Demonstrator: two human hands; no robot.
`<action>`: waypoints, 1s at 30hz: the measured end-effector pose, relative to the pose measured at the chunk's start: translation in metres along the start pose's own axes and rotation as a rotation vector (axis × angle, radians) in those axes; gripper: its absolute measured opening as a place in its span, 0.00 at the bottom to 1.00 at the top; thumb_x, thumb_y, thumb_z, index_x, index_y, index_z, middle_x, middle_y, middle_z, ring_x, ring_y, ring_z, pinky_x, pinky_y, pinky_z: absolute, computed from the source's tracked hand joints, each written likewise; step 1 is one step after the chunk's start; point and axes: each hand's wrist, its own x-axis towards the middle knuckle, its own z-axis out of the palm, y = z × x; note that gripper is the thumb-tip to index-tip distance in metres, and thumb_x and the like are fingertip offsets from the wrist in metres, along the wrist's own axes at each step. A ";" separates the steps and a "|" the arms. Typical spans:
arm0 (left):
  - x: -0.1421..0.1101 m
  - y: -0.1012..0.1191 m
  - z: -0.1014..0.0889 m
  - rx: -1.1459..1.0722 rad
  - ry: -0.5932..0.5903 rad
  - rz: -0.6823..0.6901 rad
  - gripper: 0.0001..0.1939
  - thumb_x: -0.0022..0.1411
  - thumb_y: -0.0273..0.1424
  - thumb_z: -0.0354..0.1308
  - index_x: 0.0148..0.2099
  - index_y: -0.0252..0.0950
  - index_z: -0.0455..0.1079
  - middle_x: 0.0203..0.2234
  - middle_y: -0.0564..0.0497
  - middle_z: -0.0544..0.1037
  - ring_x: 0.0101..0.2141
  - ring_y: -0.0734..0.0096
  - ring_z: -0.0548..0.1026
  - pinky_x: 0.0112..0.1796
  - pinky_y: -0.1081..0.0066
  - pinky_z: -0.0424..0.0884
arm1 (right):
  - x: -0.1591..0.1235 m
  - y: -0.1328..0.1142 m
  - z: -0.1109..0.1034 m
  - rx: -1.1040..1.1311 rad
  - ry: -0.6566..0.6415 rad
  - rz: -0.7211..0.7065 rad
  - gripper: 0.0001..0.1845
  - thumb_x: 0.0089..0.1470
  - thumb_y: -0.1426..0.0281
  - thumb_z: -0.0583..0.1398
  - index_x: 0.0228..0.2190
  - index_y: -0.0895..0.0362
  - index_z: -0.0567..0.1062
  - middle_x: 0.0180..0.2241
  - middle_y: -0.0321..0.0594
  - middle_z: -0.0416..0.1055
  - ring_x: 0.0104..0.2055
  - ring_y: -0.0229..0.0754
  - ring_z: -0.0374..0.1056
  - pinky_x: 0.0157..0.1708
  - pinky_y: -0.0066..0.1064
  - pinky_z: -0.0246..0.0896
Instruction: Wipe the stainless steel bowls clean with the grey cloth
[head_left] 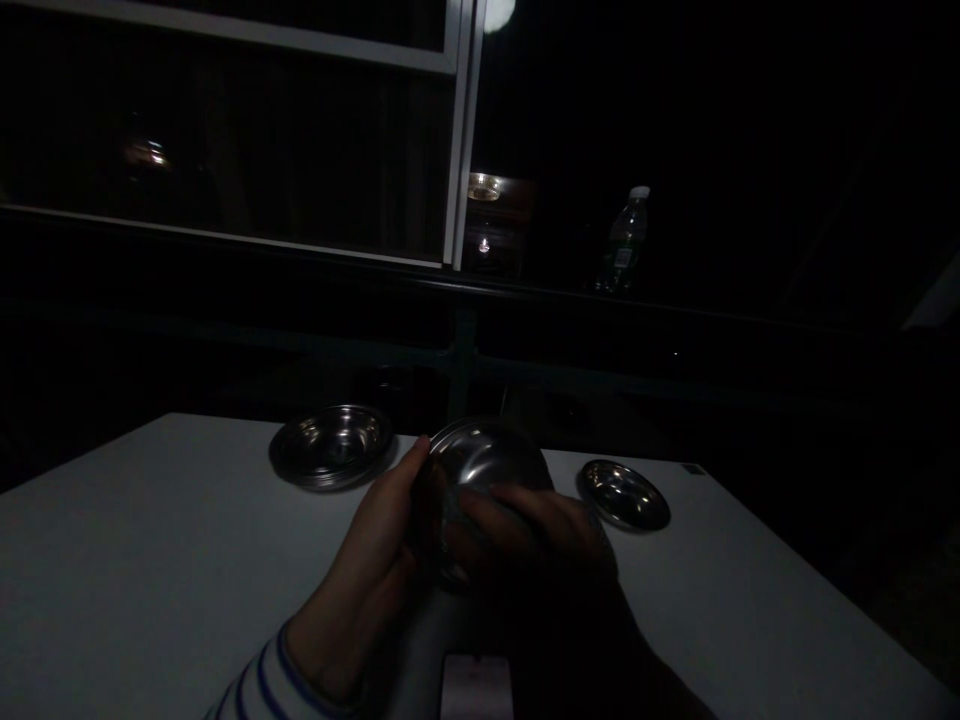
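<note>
My left hand (382,530) is closed on the left rim of a shiny steel dish (487,450), its thumb lying along the edge. The dish is tilted up above the table. Inside it, my right hand (525,530) presses a greyish cloth (451,505) against the metal. Most of the cloth is hidden under the fingers, and the dim light hides its exact kind. To the left stands a stack of steel dishes (330,450). On the right, a single steel dish (624,495) sits apart from my hands.
Everything stands on a white table (187,560). At its near edge lies a pale flat rectangular object (476,688), perhaps a phone. Behind the table is a dark window with a white frame (459,130). A clear plastic bottle (626,240) stands by the window.
</note>
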 end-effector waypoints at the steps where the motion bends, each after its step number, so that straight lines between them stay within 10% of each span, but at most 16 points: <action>1: 0.001 0.000 -0.001 -0.024 -0.002 -0.033 0.07 0.53 0.31 0.58 0.25 0.34 0.71 0.21 0.51 0.77 0.22 0.73 0.74 0.23 0.76 0.70 | 0.000 -0.001 0.000 0.003 -0.004 0.005 0.14 0.54 0.74 0.52 0.42 0.51 0.69 0.42 0.33 0.70 0.48 0.41 0.59 0.43 0.36 0.55; 30: 0.004 -0.003 -0.010 0.152 -0.067 0.059 0.15 0.48 0.40 0.60 0.22 0.33 0.69 0.13 0.55 0.70 0.16 0.78 0.67 0.19 0.78 0.62 | -0.003 0.000 0.001 0.040 0.052 0.067 0.11 0.57 0.72 0.52 0.42 0.54 0.69 0.43 0.34 0.71 0.47 0.41 0.60 0.41 0.35 0.55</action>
